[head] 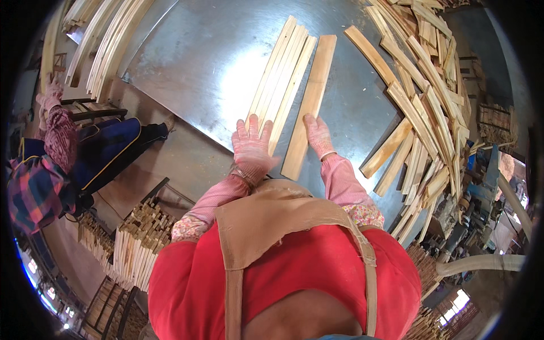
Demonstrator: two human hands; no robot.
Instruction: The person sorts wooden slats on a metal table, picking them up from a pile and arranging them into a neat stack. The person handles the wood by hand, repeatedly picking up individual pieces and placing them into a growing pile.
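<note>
Several pale wooden strips [282, 76] lie side by side on a shiny metal tabletop [182, 63]. My left hand [253, 146], in a pinkish work glove, rests on their near ends with its fingers spread. Just to the right, a wider, browner wooden board [312, 97] lies at a slight slant, apart from the strips. My gloved right hand [318, 135] grips this board by its right edge, fingertips over its top face; the thumb is hard to make out.
A jumbled pile of wooden boards [429, 97] covers the table's right side. At far left, another person [46, 170] in gloves handles long strips [123, 42]. Stacked wood sticks [140, 242] stand on the floor at lower left. A hose [480, 264] runs at lower right.
</note>
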